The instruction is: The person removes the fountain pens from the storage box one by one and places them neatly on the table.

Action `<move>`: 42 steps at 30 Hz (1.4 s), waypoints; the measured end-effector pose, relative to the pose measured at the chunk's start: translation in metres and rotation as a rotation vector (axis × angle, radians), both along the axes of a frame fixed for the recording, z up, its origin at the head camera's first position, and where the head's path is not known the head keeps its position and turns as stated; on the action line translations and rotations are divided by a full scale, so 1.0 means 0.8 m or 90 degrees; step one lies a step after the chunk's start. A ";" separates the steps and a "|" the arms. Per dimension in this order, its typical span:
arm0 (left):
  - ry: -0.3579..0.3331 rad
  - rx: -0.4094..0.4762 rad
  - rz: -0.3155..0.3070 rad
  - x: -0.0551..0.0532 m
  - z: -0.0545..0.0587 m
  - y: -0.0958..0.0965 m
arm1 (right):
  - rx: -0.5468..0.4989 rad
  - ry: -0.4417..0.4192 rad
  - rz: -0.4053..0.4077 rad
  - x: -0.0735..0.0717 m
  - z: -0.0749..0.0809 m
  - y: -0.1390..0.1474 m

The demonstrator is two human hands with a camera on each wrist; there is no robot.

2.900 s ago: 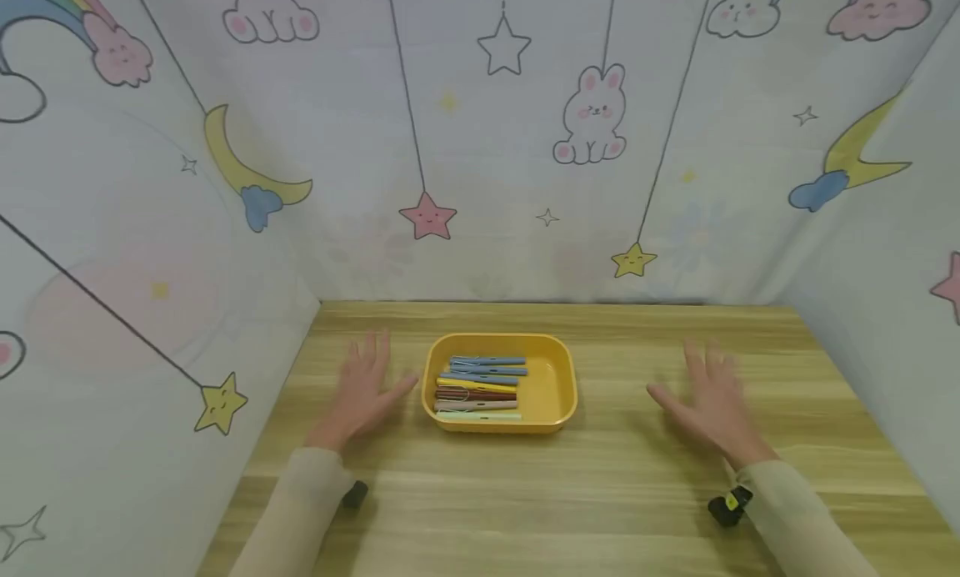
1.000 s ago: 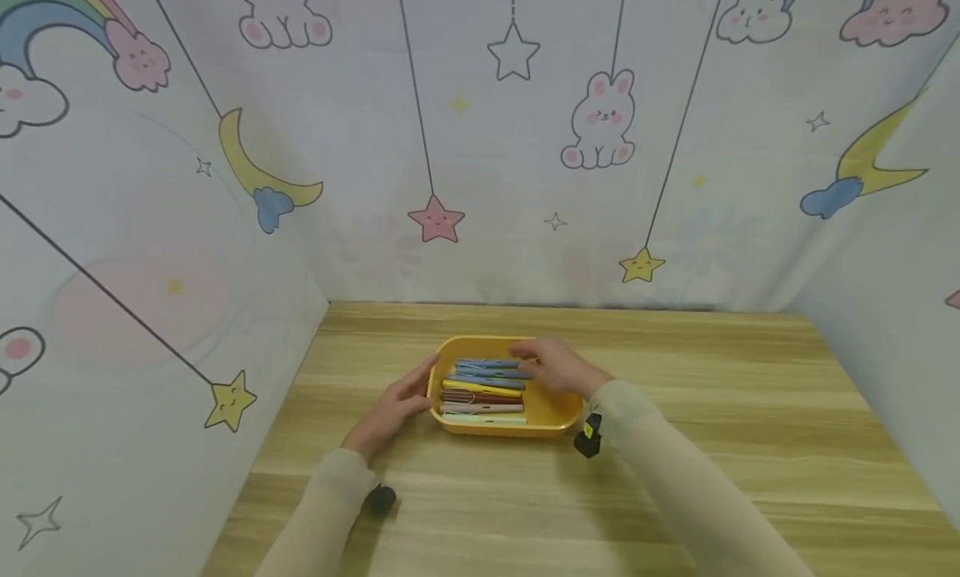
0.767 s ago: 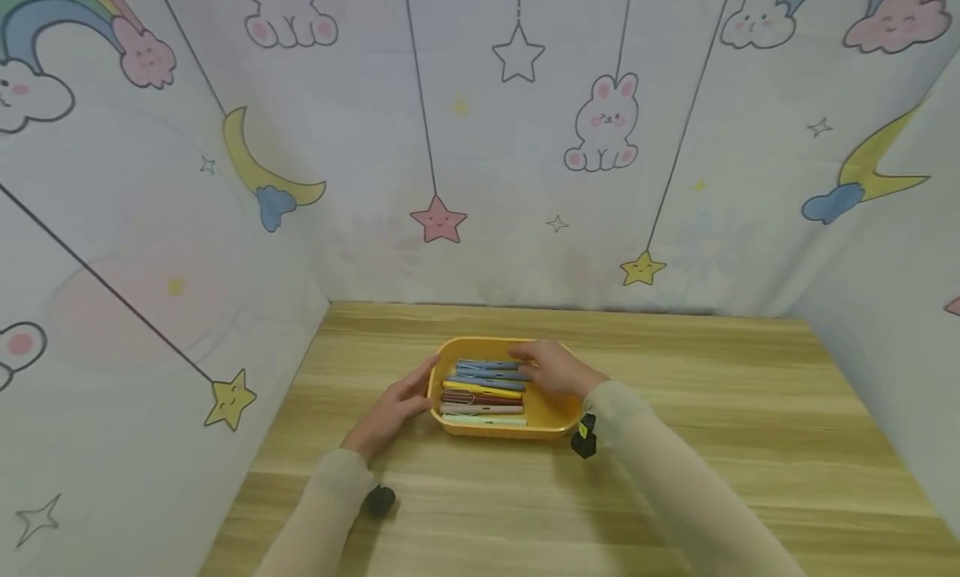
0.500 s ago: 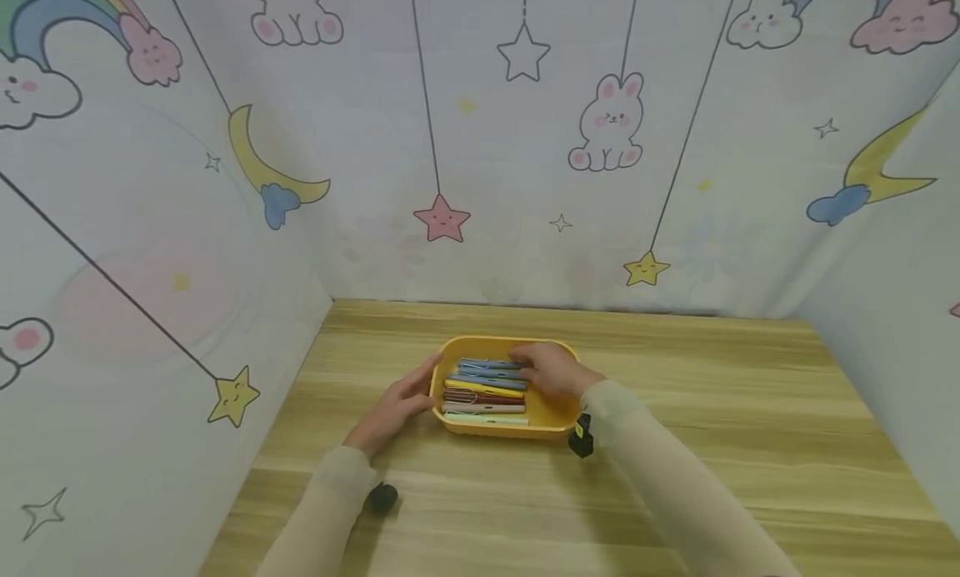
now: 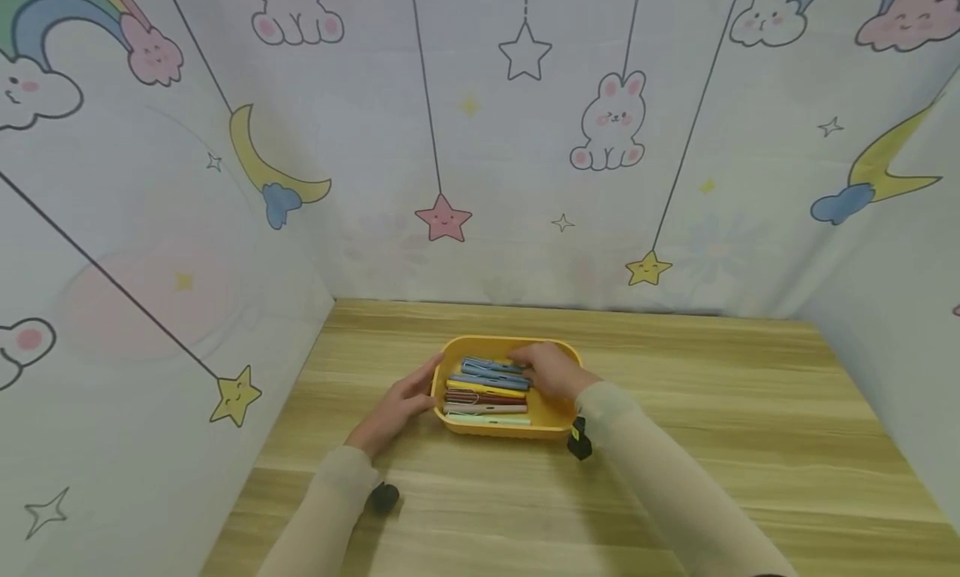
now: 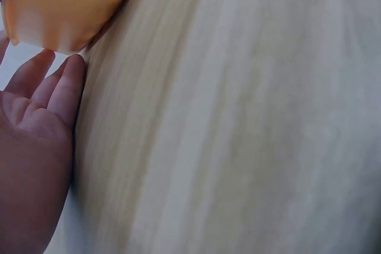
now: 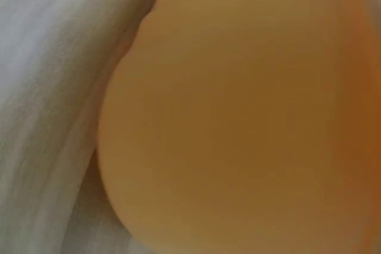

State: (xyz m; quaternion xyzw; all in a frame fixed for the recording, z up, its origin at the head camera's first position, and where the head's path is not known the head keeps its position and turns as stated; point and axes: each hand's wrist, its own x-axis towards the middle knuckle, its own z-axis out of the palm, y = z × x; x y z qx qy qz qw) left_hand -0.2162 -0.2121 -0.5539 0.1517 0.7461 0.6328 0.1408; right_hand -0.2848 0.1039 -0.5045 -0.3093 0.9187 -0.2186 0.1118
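Note:
A yellow tray (image 5: 510, 433) holds a row of pens with wire clips: several blue pens (image 5: 491, 378) at the back, then a yellow pen (image 5: 487, 388), dark brown ones (image 5: 498, 400), a pinkish pen (image 5: 502, 408) and a pale green pen (image 5: 495, 420) in front. My right hand (image 5: 551, 370) reaches in over the right side, its bent fingers pinching the right end of a rear blue pen; the fingertips are partly hidden. My left hand (image 5: 393, 412) touches the tray's left end with extended fingers (image 6: 66, 90). The right wrist view shows only the tray wall (image 7: 226, 117) and table.
The tray stands on a wood-grain table (image 5: 675, 444) near its back edge. White printed cloth walls (image 5: 510, 160) enclose the table at the back and both sides. A black wrist device (image 5: 579, 439) hangs under the right sleeve, another black device (image 5: 385, 498) by the left.
Both hands came in from the sides to the tray, the right one reaching inside to the blue pens. Just now the rear blue pens have shifted and tilted slightly under the right fingers.

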 end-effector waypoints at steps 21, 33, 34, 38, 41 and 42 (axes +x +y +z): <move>-0.008 -0.013 0.011 0.002 -0.001 0.000 | 0.072 0.060 0.005 0.003 0.002 -0.005; -0.004 -0.016 0.012 0.001 -0.001 0.000 | 0.068 0.136 0.075 0.006 0.002 -0.005; -0.003 -0.017 0.011 0.001 -0.001 0.000 | 0.071 0.154 0.074 0.007 0.003 -0.005; 0.000 -0.018 0.013 0.002 0.001 0.000 | 0.099 0.250 0.052 0.011 0.005 -0.003; 0.000 -0.019 0.016 0.002 0.001 0.001 | 0.101 0.281 0.026 0.015 0.006 0.001; 0.000 -0.020 0.017 0.002 0.001 0.001 | 0.092 0.278 0.015 0.015 0.006 0.003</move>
